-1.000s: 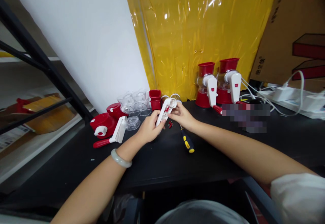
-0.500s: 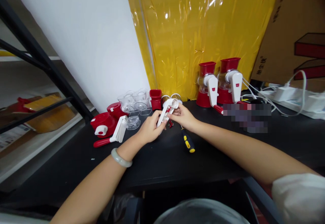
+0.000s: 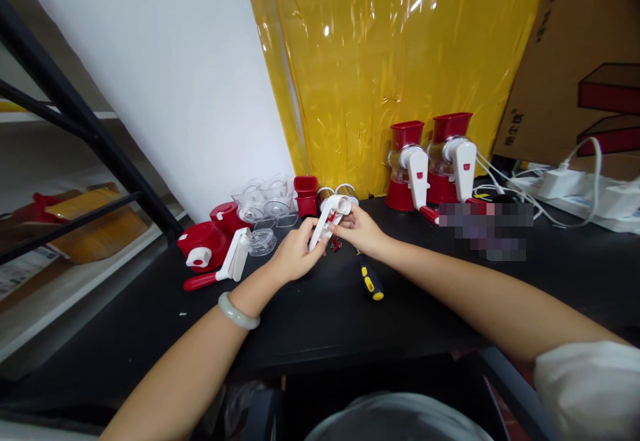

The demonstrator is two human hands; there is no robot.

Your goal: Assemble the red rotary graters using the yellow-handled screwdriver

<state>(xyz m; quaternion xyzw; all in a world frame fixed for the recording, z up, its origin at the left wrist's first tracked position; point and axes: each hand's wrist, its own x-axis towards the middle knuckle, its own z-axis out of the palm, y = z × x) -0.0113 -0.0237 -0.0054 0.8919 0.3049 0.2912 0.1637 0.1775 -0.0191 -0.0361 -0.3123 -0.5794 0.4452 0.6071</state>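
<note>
White crank piece (image 3: 323,221) sits between the pinching fingers of left hand (image 3: 296,253) and right hand (image 3: 364,232), well beyond the table (image 3: 320,321)'s near edge.

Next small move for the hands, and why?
Probably press the red piece gently with the right hand while the left hand steadies the white crank housing: its open side faces the camera, the red piece shows inside, and the right thumb is at the opening. Can't tell whether it's seated.
</note>
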